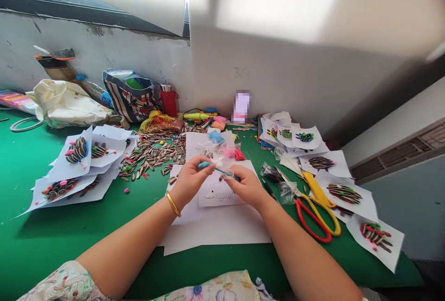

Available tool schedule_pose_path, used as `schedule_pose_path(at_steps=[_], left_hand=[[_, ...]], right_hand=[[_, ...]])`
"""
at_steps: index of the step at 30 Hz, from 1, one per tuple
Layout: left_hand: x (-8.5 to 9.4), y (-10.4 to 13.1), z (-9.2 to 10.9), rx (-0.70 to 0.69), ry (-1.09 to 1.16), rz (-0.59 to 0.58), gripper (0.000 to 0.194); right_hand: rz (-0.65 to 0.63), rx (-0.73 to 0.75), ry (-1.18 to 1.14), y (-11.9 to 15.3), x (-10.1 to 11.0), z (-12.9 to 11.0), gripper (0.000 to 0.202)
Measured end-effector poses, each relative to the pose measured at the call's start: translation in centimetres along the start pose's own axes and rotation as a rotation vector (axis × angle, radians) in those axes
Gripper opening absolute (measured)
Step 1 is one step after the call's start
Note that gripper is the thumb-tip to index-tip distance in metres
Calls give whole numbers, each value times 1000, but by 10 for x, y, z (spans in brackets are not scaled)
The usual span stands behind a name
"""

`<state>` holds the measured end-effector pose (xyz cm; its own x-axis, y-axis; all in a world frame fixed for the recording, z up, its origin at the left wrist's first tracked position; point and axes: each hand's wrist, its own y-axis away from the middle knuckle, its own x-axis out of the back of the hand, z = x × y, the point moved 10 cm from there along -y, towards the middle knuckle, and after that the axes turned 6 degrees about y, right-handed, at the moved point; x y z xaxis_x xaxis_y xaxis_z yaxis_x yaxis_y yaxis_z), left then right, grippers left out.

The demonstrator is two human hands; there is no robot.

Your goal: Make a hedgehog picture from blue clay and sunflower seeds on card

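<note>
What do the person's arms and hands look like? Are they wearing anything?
The left hand and right hand wear no gloves. A shiny gold bangle goes around the left wrist. The forearms are bare, and the left sleeve is pale with a flowery pattern.

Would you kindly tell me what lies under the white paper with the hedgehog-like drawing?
Beneath the white paper with the hedgehog-like drawing, plain white paper sheets show past its lower edge, on the green tabletop. Whatever lies wholly beneath it is hidden.
</note>
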<state>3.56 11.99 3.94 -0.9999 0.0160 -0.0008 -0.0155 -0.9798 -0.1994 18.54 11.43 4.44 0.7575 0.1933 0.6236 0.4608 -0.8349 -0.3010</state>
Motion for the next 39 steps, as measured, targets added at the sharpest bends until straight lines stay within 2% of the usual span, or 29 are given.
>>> schedule_pose_path(at_steps=[3, 6, 11, 14, 18, 21, 24, 27, 31, 34, 39], left_hand=[[-2, -2, -10, 106, 175, -17, 31], [-5, -1, -9, 91, 154, -35, 33], [-9, 1, 1, -34, -31, -61, 22], [-15, 5, 8, -118, -227, -111, 13], [-24, 9, 7, -154, -481, -184, 8], [-25, 10, 9, -189, -548, -191, 6], [-9, 4, 13, -176, -366, -60, 11], [9, -3, 1, -20, -35, 69, 28], [3, -6, -18, 172, 241, 30, 40], [-1, -3, -23, 221, 292, 8, 36], [-8, 4, -24, 292, 346, -25, 26]], right_hand=[[-16, -58, -46, -1, -2, 7, 20], [-32, -60, -43, -1, -6, 9, 15], [-57, -30, 14, 0, -11, 7, 20], [-50, 15, 153, 1, -12, 2, 23], [-56, 131, 402, 2, -17, -11, 10], [-52, 207, 513, 2, -18, -17, 13], [-7, 151, 455, 0, -6, -7, 21], [68, -9, 285, -2, 12, 17, 24], [74, -78, 184, -2, 16, 30, 18], [92, -118, 274, -3, 22, 35, 16], [238, -346, 686, 1, 67, 68, 36]])
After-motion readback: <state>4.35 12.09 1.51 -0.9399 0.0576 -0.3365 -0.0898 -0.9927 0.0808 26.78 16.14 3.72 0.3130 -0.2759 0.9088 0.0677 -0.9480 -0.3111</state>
